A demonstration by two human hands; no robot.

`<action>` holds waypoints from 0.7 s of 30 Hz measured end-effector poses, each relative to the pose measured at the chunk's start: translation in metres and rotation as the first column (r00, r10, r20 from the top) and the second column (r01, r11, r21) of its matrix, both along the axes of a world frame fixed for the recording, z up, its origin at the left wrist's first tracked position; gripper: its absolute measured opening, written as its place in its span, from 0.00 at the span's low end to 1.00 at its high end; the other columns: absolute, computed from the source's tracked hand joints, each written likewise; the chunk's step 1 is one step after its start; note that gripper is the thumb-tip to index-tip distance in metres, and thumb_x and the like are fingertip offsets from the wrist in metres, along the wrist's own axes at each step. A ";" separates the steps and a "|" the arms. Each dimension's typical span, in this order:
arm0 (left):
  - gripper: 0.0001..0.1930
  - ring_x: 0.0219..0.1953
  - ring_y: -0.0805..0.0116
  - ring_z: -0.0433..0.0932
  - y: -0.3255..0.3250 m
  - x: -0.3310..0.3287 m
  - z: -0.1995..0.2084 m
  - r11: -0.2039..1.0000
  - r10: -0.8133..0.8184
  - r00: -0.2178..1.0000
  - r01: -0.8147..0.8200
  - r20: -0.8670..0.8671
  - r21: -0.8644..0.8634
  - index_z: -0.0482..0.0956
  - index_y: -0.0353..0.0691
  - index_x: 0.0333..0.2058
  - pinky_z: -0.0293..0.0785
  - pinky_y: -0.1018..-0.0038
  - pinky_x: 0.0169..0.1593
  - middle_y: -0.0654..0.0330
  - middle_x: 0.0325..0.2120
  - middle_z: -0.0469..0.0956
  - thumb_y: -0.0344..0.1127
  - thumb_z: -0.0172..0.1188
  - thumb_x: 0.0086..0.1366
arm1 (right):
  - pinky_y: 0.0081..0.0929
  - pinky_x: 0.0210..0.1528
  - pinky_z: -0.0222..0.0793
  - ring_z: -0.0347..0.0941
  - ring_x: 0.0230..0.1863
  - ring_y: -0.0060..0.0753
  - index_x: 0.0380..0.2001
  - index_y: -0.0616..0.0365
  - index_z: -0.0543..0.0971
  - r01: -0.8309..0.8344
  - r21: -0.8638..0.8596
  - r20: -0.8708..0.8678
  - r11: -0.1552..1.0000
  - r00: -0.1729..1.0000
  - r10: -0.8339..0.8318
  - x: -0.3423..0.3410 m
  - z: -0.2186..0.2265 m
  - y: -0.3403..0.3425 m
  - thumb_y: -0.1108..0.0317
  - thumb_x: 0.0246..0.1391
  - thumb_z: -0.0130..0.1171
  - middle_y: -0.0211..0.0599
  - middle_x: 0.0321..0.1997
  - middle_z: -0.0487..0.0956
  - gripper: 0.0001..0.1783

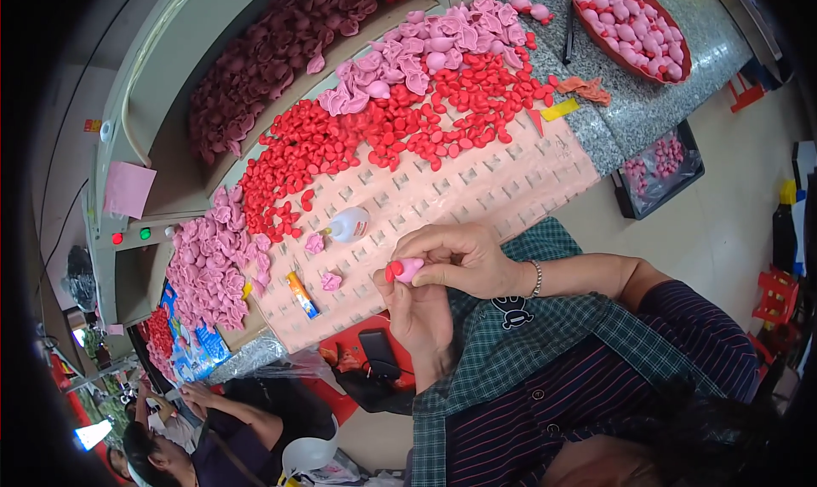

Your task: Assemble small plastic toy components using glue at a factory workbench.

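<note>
In front of my chest, my right hand (477, 261) pinches a small, rounded pink soft piece (409, 270) between thumb and fingers. A shiny red bean-shaped piece (393, 271) sits against its left end. My left hand (420, 315) is closed at that same end, with thumb and fingertips at the red piece. Just beyond my hands, a white squeeze bottle (349, 224) with a yellowish tip lies on the pink mat (502, 185). Two loose pink pieces, one ruffled (331, 281) and one by the bottle tip (315, 243), lie near an orange-and-blue tube-like packet (301, 295).
Red bean-shaped pieces (298, 146) spread across the mat's far side, bordered by pink ruffled heaps (213, 270). A curved grey machine housing (145, 87) rises behind. A red basket (681, 71) holds assembled pieces at far right; a black bin (659, 199) stands below. Another person (213, 436) works at lower left.
</note>
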State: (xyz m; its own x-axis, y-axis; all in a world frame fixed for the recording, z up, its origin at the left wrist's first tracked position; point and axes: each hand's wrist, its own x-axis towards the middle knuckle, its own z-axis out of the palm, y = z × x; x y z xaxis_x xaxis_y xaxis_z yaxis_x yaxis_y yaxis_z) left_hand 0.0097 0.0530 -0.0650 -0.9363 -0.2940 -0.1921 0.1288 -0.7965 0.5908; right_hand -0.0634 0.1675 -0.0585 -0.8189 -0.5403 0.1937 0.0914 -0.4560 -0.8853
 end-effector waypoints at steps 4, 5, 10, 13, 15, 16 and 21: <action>0.09 0.54 0.64 0.72 0.000 0.002 -0.008 1.000 0.006 0.999 -0.007 -0.031 -0.019 0.72 0.47 0.44 0.65 0.60 0.62 0.60 0.47 0.73 0.38 0.59 0.68 | 0.23 0.51 0.75 0.77 0.50 0.27 0.46 0.66 0.79 0.096 -0.010 -0.115 0.995 0.989 -0.097 0.002 -0.004 -0.004 0.81 0.56 0.59 0.41 0.47 0.81 0.13; 0.10 0.54 0.64 0.71 0.000 0.002 -0.008 1.000 -0.003 1.000 0.002 -0.027 -0.009 0.71 0.46 0.44 0.64 0.60 0.62 0.61 0.47 0.72 0.39 0.59 0.69 | 0.24 0.52 0.75 0.78 0.50 0.28 0.45 0.66 0.80 0.134 0.014 -0.192 0.991 0.973 -0.129 0.001 -0.005 -0.004 0.81 0.55 0.60 0.42 0.47 0.82 0.13; 0.10 0.55 0.64 0.70 0.001 0.001 -0.005 0.999 0.018 1.000 -0.018 -0.012 -0.033 0.71 0.46 0.44 0.63 0.60 0.63 0.62 0.48 0.72 0.40 0.59 0.68 | 0.26 0.53 0.75 0.79 0.50 0.31 0.44 0.66 0.81 0.119 -0.024 -0.175 0.993 0.977 -0.121 0.001 -0.005 -0.006 0.80 0.55 0.61 0.44 0.48 0.82 0.12; 0.10 0.55 0.66 0.70 0.000 0.002 -0.004 0.999 0.016 1.000 -0.016 -0.010 -0.048 0.71 0.47 0.44 0.63 0.60 0.64 0.63 0.48 0.72 0.40 0.59 0.68 | 0.26 0.53 0.75 0.79 0.50 0.31 0.44 0.66 0.82 0.109 -0.007 -0.169 0.994 0.980 -0.109 0.000 -0.004 -0.003 0.79 0.56 0.61 0.44 0.47 0.83 0.12; 0.10 0.55 0.66 0.70 0.000 0.002 -0.004 0.998 0.010 1.000 -0.011 -0.013 -0.060 0.71 0.47 0.44 0.63 0.60 0.63 0.64 0.48 0.72 0.39 0.60 0.68 | 0.26 0.54 0.75 0.79 0.50 0.31 0.44 0.66 0.82 0.102 -0.001 -0.156 0.995 0.983 -0.101 0.001 -0.005 -0.003 0.79 0.56 0.61 0.45 0.47 0.83 0.11; 0.10 0.54 0.67 0.71 -0.001 0.003 -0.004 0.998 0.009 1.000 -0.010 -0.023 -0.055 0.72 0.48 0.44 0.64 0.61 0.63 0.65 0.47 0.73 0.38 0.60 0.68 | 0.26 0.54 0.75 0.79 0.50 0.31 0.44 0.66 0.82 0.095 -0.013 -0.141 0.995 0.985 -0.096 0.001 -0.006 -0.003 0.79 0.56 0.60 0.45 0.47 0.83 0.11; 0.10 0.53 0.69 0.72 -0.002 0.002 -0.007 0.998 0.022 0.999 -0.025 -0.049 -0.062 0.72 0.48 0.44 0.66 0.64 0.61 0.67 0.45 0.74 0.35 0.61 0.67 | 0.27 0.55 0.74 0.79 0.51 0.32 0.44 0.66 0.82 0.076 -0.039 -0.117 0.996 0.990 -0.080 0.000 -0.008 -0.002 0.79 0.56 0.60 0.45 0.48 0.82 0.11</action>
